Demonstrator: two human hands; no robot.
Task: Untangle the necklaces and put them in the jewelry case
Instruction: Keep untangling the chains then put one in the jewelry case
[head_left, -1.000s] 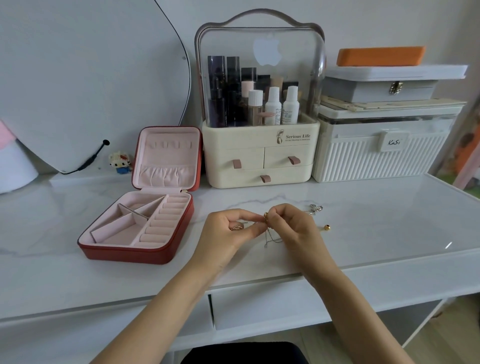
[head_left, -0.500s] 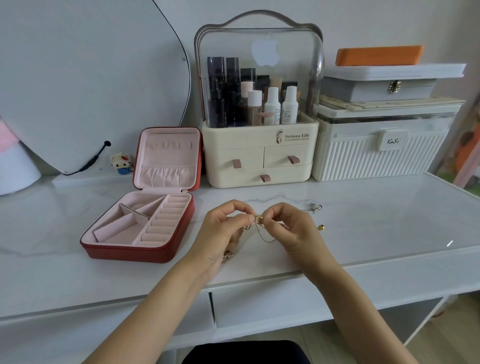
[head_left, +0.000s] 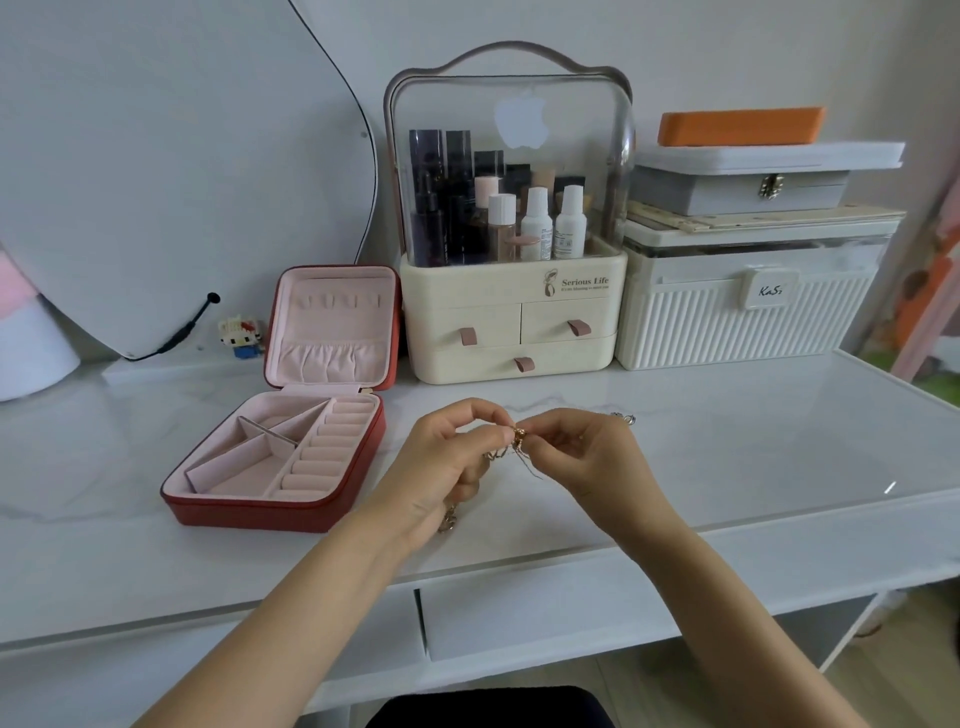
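Over the near edge of a white marble-look tabletop (head_left: 727, 467), two bare forearms reach in and meet at centre. The left hand (head_left: 447, 467) and the right hand (head_left: 587, 452) are raised just above the surface, fingers curled, each grip pinching the tangled necklaces (head_left: 519, 441) between thumb and fingertip. A small gold knot shows at the point where the two pinches nearly touch; thin chain loops droop below it, and another gold length hangs under the left palm (head_left: 449, 519), close to the tabletop. Whether that hanging end touches the surface cannot be told.

To the left of the hands, apart from them, the red jewelry case (head_left: 270, 514) sits open on the tabletop, its lid upright; the pink lining shows divided compartments and a row of ring rolls, with no chain in them. Just beyond the right hand, a small silvery piece (head_left: 626, 418) lies on the tabletop.

Along the back wall stand a cream cosmetics organiser (head_left: 509, 322) with a clear domed cover, bottles inside and three small drawers; beside it on the right, a white ribbed storage box (head_left: 748, 317) carrying a grey latched box (head_left: 737, 192) and an orange block (head_left: 740, 126). Far left, a large curved mirror (head_left: 171, 156) leans behind a small block-built toy figure (head_left: 240, 336).
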